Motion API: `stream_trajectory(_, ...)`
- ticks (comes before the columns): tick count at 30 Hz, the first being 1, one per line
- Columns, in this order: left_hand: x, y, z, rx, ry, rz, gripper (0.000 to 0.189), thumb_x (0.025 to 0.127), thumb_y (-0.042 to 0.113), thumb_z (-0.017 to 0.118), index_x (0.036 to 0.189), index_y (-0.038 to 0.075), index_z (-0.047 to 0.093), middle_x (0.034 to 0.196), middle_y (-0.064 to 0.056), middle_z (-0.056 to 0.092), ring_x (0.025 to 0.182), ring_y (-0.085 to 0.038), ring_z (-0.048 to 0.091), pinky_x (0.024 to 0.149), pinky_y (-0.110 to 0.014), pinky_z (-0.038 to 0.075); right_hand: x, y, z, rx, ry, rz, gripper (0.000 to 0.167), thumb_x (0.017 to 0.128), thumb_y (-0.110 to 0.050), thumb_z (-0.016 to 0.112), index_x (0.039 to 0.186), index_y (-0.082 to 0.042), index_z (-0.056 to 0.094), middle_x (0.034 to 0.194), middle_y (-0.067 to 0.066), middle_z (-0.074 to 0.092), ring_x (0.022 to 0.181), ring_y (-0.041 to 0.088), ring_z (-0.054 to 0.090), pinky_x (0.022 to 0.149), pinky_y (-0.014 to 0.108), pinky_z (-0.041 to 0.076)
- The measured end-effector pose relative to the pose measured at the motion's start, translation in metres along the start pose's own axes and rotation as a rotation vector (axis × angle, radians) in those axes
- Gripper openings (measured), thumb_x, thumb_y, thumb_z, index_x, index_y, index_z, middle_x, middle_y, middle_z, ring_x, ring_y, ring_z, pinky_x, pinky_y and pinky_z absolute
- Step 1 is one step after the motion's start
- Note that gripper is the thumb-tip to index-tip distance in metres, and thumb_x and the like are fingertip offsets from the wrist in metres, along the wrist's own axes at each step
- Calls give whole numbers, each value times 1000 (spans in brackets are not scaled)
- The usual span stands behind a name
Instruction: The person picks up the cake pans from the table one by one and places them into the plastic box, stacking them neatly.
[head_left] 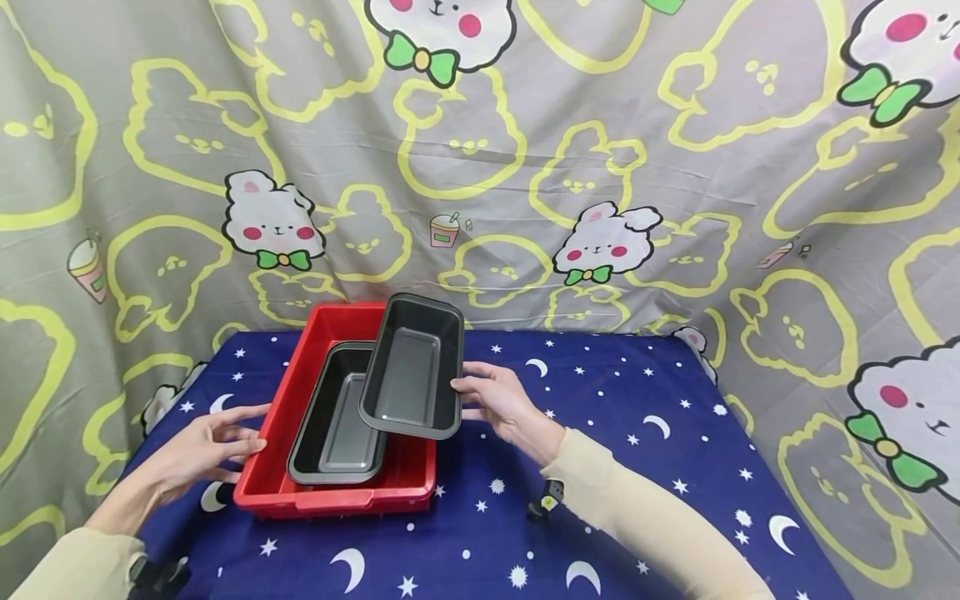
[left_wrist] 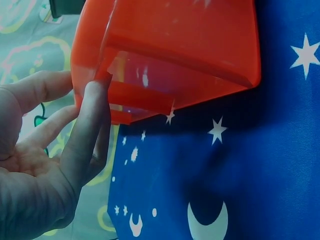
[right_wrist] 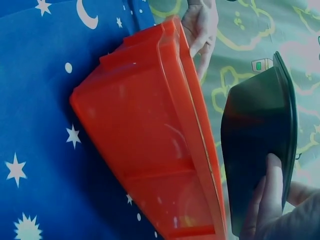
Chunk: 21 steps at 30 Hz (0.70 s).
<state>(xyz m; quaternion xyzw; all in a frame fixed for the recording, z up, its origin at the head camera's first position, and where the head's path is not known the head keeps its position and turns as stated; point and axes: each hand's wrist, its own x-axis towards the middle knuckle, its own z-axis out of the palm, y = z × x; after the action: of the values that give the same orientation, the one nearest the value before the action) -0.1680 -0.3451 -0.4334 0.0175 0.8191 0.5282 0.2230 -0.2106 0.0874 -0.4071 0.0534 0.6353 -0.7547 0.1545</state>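
Observation:
A red plastic bin (head_left: pixel 337 502) stands on the left half of the table. Inside it lies a dark grey loaf pan (head_left: pixel 349 425), its cavity facing up. My left hand (head_left: pixel 191 454) grips the bin's left rim, and the left wrist view shows its fingers at the edge of the red wall (left_wrist: pixel 185 30). Over the bin's right side, a second dark loaf pan (head_left: pixel 411 367) is held up by my right hand (head_left: pixel 510 404), which pinches its right rim. In the right wrist view, this pan (right_wrist: pixel 252 130) is apart from the bin's rim; it partly hides the lower pan.
A dark blue cloth (head_left: pixel 600 475) with white moons and stars covers the table. Behind it and along the sides hangs a grey curtain (head_left: pixel 510 158) with yellow outlines and cartoon animals. The bin stands near the table's far edge.

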Motion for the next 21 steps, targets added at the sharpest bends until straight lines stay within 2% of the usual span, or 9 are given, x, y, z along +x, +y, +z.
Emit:
stream_trajectory(9, 0, -1, 0, -3, -2, 2, 81, 106, 22, 64, 165, -7, 17, 123, -15, 73, 111, -24, 75, 85, -48, 67, 3, 7, 15, -2, -27, 4, 48, 92, 3, 69, 139, 4, 62, 86, 2, 77, 74, 13, 74, 71, 38, 67)
stream_trajectory(15, 0, -1, 0, -11, -2, 1, 81, 106, 22, 64, 165, -7, 16, 126, -18, 73, 110, -27, 75, 85, -50, 67, 6, 9, 23, -34, -30, 3, 49, 92, 2, 70, 140, 3, 63, 94, 9, 78, 74, 13, 73, 70, 37, 68)
stream_trajectory(21, 0, -1, 0, -15, -10, -2, 80, 106, 22, 63, 164, -8, 16, 125, -16, 73, 109, -25, 76, 85, -50, 67, 10, 10, 32, -36, -34, 12, 49, 91, 3, 70, 139, 4, 63, 91, 8, 78, 74, 13, 72, 62, 30, 65)
